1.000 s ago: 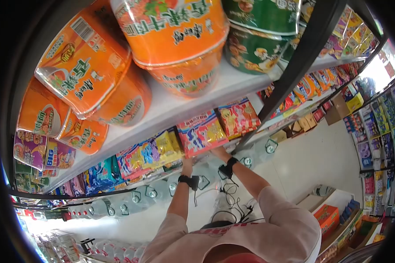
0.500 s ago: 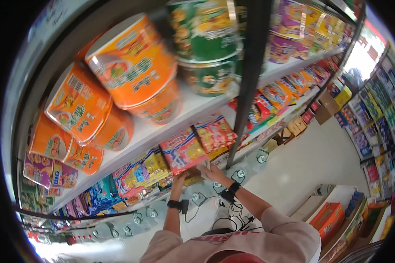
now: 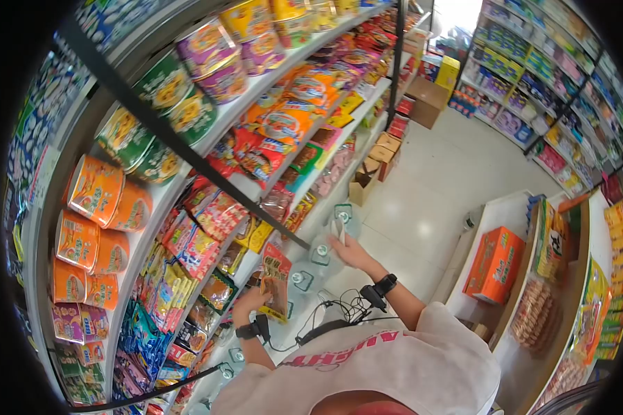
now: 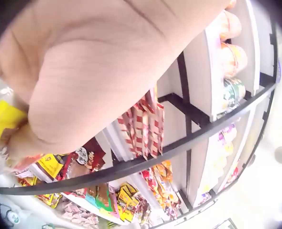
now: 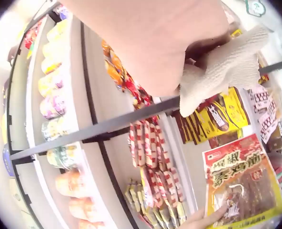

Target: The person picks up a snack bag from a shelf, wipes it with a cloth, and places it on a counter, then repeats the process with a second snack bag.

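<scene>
My left hand [image 3: 251, 302] grips a flat snack packet [image 3: 275, 282] by its side, in front of the lower shelf. In the right wrist view the packet [image 5: 246, 183] is red at the top, has a clear window over brown strips and a yellow bottom edge, and the left fingers [image 5: 217, 217] lie on its lower left. In the left wrist view the left hand [image 4: 98, 71] hides most of it. My right hand [image 3: 353, 254] pinches a pale ribbed cloth [image 5: 227, 69], raised over the water bottles to the packet's right.
Tub noodles [image 3: 93, 190] line the upper shelf, with bagged snacks [image 3: 169, 297] below. A dark shelf post [image 3: 208, 169] slants across the front. Large water bottles [image 3: 320, 254] stand along the shelf foot. Behind on the right is a low unit with an orange box [image 3: 495, 265].
The view has swung right along the shelf. Both hands have left the pink-and-yellow bags and spread apart; the left now holds the red and brown packet, and the right has moved away with the cloth.
</scene>
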Available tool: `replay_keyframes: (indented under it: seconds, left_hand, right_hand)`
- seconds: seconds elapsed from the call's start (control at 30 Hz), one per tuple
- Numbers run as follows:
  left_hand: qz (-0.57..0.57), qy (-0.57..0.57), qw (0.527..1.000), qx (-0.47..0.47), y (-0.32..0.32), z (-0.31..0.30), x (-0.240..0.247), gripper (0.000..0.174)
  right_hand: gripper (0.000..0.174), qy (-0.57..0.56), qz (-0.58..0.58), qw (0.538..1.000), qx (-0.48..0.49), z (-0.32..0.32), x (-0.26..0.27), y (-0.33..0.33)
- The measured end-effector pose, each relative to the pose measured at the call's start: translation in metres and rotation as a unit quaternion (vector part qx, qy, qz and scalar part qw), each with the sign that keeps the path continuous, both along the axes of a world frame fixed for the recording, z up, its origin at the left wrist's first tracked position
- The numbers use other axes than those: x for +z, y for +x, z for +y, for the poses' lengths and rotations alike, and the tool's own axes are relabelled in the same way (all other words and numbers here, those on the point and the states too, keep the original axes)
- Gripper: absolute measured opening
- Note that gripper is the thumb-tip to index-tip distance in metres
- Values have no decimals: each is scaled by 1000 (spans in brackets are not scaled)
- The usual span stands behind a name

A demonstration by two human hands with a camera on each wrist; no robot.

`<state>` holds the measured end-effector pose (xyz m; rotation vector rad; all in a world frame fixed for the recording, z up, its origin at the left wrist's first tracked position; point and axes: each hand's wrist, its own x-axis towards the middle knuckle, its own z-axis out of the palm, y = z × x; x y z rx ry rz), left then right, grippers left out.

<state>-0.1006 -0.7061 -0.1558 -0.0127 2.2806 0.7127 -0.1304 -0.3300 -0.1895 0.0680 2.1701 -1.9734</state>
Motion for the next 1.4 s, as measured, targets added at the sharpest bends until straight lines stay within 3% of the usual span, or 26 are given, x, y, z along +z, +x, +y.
replay_keyframes:
  seconds: [0.07,0.17,0.23,0.27,0.37,0.47,0.63,0.77,0.8,0.87,0.97,1.07,1.17,1.23,1.3,1.33,1.37,1.4]
  left_hand:
    - [20,9,999,-38,-9,35,16,42]
    - [60,78,994,-48,-9,112,98,41]
    - [97,168,981,-30,-7,152,124,39]
    - [116,213,970,-19,-5,170,133,38]
    - [148,305,941,19,3,221,152,36]
    - [167,369,913,44,15,266,158,35]
    - [110,390,912,67,29,278,171,33]
    - [79,553,798,228,40,276,172,30]
    - [59,560,778,280,33,266,152,29]
    - [44,620,702,348,44,274,185,31]
    - [88,659,648,372,35,252,164,36]
    - [87,701,611,357,27,244,163,36]
    - [19,759,566,322,21,245,166,43]
    - [-9,796,530,292,26,267,200,45]
    - [-18,837,517,181,15,273,174,50]
    - [-22,860,499,104,13,278,170,54]
    - [161,722,627,244,28,285,164,55]
    - [85,762,596,239,27,283,170,56]
  right_hand:
    - [47,15,8,999,-38,39,11,20]
    - [48,-2,-105,992,-76,85,73,51]
    - [51,-64,-53,991,-104,101,49,58]
    - [53,-93,-25,989,-116,109,36,60]
    - [56,-136,-68,986,-62,133,85,79]
    - [50,-251,-19,965,-76,134,105,93]
    - [43,-199,66,976,-59,143,144,114]
    - [36,-114,123,986,-16,129,168,118]
    - [33,-97,94,991,-8,122,177,118]
    - [27,-57,32,998,14,108,196,119]
    - [26,-83,27,996,-6,94,217,115]
    - [31,-85,157,953,-243,88,184,92]
    - [38,-119,212,931,-273,88,203,85]
    - [43,-16,208,962,-176,64,210,90]
    - [54,142,335,921,-140,24,222,98]
    - [61,245,457,842,-146,8,231,101]
    - [63,247,460,847,-96,6,235,103]
    - [64,249,462,850,-44,7,238,104]
